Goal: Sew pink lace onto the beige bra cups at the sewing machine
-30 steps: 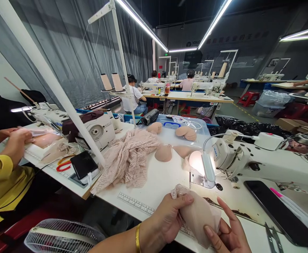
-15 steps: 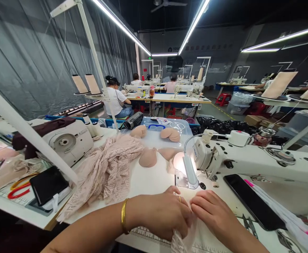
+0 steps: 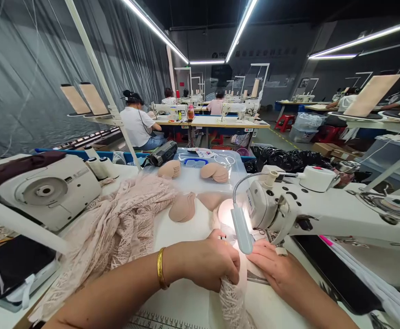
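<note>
My left hand (image 3: 217, 262), with a gold bangle at its wrist, is closed on pale pink lace fabric (image 3: 232, 299) that hangs down towards me over the table's front. My right hand (image 3: 277, 267) lies with its fingers stretched out flat on the fabric, just under the sewing machine's head (image 3: 260, 203). The needle area is partly hidden by a small grey lamp (image 3: 243, 233), which lights the cloth. Just behind my left hand is a brightly lit beige cup pad (image 3: 225, 212).
A heap of pink lace (image 3: 134, 214) lies on the left. Stacked cup pads (image 3: 182, 208) sit beyond the hands, with more on a clear plastic lid (image 3: 193, 183). A black phone (image 3: 337, 274) and the machine arm (image 3: 344, 203) flank my right forearm. Co-workers sit farther back.
Both hands have moved forward with the fabric, up to the machine's needle area. My right hand now lies beneath the machine head. The view has shifted slightly.
</note>
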### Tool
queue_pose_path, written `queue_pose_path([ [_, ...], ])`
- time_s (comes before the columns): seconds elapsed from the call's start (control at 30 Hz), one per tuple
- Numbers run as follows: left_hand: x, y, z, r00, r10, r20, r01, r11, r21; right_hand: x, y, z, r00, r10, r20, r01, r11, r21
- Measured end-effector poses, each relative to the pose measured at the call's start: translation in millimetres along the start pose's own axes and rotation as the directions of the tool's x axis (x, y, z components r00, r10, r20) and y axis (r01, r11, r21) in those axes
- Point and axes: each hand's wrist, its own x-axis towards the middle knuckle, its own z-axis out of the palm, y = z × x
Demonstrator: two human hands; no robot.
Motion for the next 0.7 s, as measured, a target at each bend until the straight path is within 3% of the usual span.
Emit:
queue_pose_path([
  [0.13,1.2,-3.0,1.3,0.999,0.009,-0.048,-0.009,1.000,-0.002,-4.9,7.8,7.3,0.996,0.037,0.087,-0.036,0.999,-0.010],
  [0.3,3.2,-4.0,1.4,0.996,0.016,-0.086,-0.016,1.000,0.007,-6.3,13.7,12.7,0.998,0.052,0.042,-0.051,0.998,-0.026],
  [0.47,4.6,-5.2,1.6,0.997,0.015,-0.079,-0.013,1.000,0.015,-6.8,14.3,12.3,0.996,0.085,0.011,-0.085,0.996,-0.022],
  [0.7,4.8,-4.6,1.0,0.999,-0.012,-0.039,0.012,1.000,0.020,-5.5,17.3,1.5,0.994,0.083,0.068,-0.079,0.995,-0.060],
])
